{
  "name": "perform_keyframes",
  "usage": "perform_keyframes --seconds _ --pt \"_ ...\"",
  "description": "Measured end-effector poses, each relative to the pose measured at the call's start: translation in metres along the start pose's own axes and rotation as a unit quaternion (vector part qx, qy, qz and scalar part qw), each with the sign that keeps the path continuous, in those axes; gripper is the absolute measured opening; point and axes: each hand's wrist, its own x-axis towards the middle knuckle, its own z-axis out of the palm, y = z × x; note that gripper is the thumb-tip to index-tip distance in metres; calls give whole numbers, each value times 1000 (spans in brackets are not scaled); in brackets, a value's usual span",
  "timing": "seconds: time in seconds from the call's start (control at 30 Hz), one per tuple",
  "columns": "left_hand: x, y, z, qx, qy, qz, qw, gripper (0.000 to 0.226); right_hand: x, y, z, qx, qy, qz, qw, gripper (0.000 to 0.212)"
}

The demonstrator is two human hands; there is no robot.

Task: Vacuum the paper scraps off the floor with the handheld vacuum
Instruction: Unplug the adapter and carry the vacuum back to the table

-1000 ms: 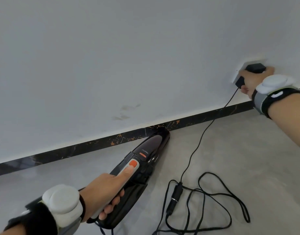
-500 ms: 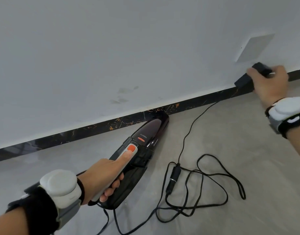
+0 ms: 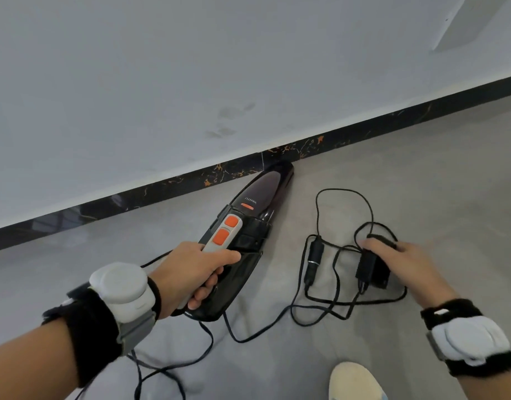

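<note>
A black handheld vacuum [image 3: 257, 215] with a grey handle and two orange buttons lies on the grey floor, its nozzle touching the dark baseboard. My left hand [image 3: 190, 275] is wrapped around its handle, thumb just below the orange buttons. My right hand [image 3: 401, 264] holds the black power adapter [image 3: 372, 268] down on the floor, among the loops of black cord [image 3: 335, 301]. No paper scraps are visible.
A white wall [image 3: 190, 67] meets the floor along a black, gold-veined baseboard [image 3: 190, 180]. A white socket plate [image 3: 473, 21] sits on the wall at the top right. A light shoe [image 3: 355, 382] shows at the bottom edge. The cord trails toward me.
My right hand pulled the adapter out of the wall socket and brought it down to the floor beside the cord. My left thumb slid back off the orange button.
</note>
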Motion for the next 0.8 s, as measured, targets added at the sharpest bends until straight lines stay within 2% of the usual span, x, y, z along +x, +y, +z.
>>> perform_keyframes --seconds 0.13,0.2,0.27,0.33,0.37,0.47,0.57,0.6,0.7,0.8 --pt "-12 -24 -22 6 17 6 1000 35 -18 14 54 -66 -20 -19 997 86" --pt "-19 -37 -38 8 32 6 999 34 -29 9 80 -90 -49 -44 994 89" --pt "-26 -51 -55 12 51 10 999 32 -47 -7 102 -111 -87 -85 986 79" --pt "-33 -65 -71 15 75 20 997 32 -62 -23 124 -131 -123 -117 977 57" --pt "-37 -73 -80 16 86 23 996 32 -69 -31 135 -149 -143 -127 970 53" --pt "-54 -105 -107 2 120 20 993 32 -85 -46 170 -208 -213 -179 938 59" --pt "-68 -142 -125 -33 161 11 986 30 -98 -61 199 -199 -271 -199 921 35" --pt "-70 -156 -129 -42 183 5 982 30 -101 -65 209 -186 -281 -209 918 34" --pt "-73 -200 -140 -81 238 -16 968 27 -106 -74 239 -168 -289 -254 908 57" --pt "-76 -234 -146 -106 279 -40 954 18 -107 -83 261 -186 -300 -270 896 53"
